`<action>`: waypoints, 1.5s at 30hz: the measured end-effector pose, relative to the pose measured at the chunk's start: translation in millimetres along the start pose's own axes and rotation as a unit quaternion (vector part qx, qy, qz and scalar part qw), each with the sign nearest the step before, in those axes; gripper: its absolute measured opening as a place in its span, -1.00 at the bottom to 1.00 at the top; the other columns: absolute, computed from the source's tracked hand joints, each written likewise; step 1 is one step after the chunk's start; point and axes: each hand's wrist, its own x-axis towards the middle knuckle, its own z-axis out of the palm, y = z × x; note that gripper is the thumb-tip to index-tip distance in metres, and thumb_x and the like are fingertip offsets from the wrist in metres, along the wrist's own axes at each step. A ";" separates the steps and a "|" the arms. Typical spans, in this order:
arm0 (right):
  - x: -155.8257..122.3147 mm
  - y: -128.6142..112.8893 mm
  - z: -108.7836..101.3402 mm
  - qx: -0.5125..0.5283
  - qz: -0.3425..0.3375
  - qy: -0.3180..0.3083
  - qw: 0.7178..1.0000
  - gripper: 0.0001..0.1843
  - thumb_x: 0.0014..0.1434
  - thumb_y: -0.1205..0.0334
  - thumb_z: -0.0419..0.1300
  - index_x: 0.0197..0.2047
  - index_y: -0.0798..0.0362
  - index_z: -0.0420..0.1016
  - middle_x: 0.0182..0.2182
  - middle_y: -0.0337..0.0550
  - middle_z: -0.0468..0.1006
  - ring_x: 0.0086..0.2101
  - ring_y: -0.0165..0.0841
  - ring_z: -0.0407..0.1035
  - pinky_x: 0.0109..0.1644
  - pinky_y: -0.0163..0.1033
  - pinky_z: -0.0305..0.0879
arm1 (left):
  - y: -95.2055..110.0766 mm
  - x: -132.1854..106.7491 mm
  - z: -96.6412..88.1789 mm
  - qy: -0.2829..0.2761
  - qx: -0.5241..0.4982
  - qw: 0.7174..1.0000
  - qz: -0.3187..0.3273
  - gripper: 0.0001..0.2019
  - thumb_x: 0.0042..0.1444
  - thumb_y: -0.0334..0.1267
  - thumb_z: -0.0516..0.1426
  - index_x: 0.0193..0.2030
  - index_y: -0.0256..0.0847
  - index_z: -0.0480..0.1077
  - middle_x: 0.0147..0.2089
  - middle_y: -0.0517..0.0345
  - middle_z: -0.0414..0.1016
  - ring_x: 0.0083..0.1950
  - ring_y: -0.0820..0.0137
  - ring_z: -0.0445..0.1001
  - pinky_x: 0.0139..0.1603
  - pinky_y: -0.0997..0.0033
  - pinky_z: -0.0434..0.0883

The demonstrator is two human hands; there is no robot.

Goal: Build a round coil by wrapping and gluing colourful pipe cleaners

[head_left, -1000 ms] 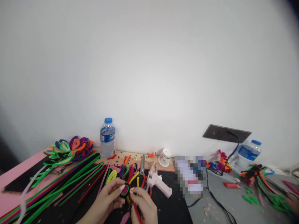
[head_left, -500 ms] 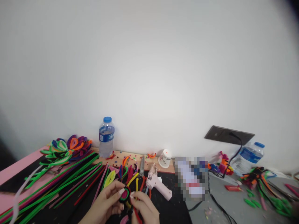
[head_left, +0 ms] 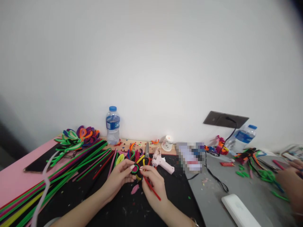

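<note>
One small round coil of fuzzy stems, black, green and magenta (head_left: 135, 169), was held between the two hands, its face turned towards the wearer; being round, it showed no clear long axis. The left hand (head_left: 122, 173) was the nearer — closed in a pinch on the coil's left side, thumb and fingers touching it. The right hand (head_left: 153, 181) was curled round one slim, straight red strip (head_left: 152, 189), material too blurred to tell, its fingertips just beside the coil's right edge; contact there could not be confirmed. The strip's long axis ran from near the coil down to the right, across the right hand. Below the coil, apart from both hands: one flat pink oval piece (head_left: 135, 189). Beyond: one pale pink glue gun (head_left: 163, 163) and one grey metal tool (head_left: 147, 150). Left: long fuzzy stems, chiefly green (head_left: 71, 171). Surface: a desk (head_left: 205, 198), grey at right, with a black working area (head_left: 120, 209) under the hands, flecked with scraps. Room: a plain white wall (head_left: 151, 69) behind, with a dark socket plate (head_left: 217, 119) — and, at the far right, a co-worker's blurred hand (head_left: 290, 181), its grip not legible.
</note>
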 end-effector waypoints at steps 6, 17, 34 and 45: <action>-1.8 7.3 3.2 -0.010 0.026 -0.008 1.000 -0.72 0.14 0.45 0.05 -0.18 0.05 0.54 -0.15 0.01 0.56 -0.21 -0.27 0.52 -0.16 -0.25 0.48 | -2.0 5.8 0.3 -0.016 0.007 1.000 0.009 -0.72 -0.11 -0.17 0.32 -0.33 -0.21 0.36 -0.45 0.31 0.42 -0.52 0.53 0.47 -0.46 0.55 0.40; 3.8 5.0 2.3 -0.023 0.030 0.016 0.999 -0.73 0.12 0.45 0.10 -0.25 0.01 0.59 -0.21 -0.02 0.62 -0.30 -0.25 0.56 -0.34 -0.33 0.50 | -2.3 8.0 2.6 -0.016 0.016 1.000 0.011 -0.69 -0.14 -0.12 0.32 -0.33 -0.22 0.35 -0.42 0.29 0.41 -0.52 0.51 0.49 -0.44 0.50 0.40; 4.5 7.7 3.3 0.000 0.043 0.024 0.999 -0.74 0.09 0.44 0.12 -0.30 -0.02 0.60 -0.24 -0.05 0.62 -0.29 -0.22 0.57 -0.33 -0.31 0.51 | -7.0 11.2 -2.4 -0.027 0.031 0.999 0.025 -0.72 -0.07 -0.13 0.28 -0.31 -0.22 0.33 -0.41 0.31 0.40 -0.56 0.55 0.45 -0.52 0.56 0.34; 0.9 14.4 3.1 0.010 0.058 0.016 0.998 -0.73 0.09 0.44 0.14 -0.26 -0.06 0.60 -0.21 -0.05 0.62 -0.26 -0.19 0.56 -0.29 -0.25 0.53 | -10.7 14.1 -4.6 -0.024 0.053 0.997 0.052 -0.73 -0.07 -0.13 0.27 -0.32 -0.22 0.35 -0.43 0.32 0.40 -0.62 0.61 0.36 -0.58 0.57 0.25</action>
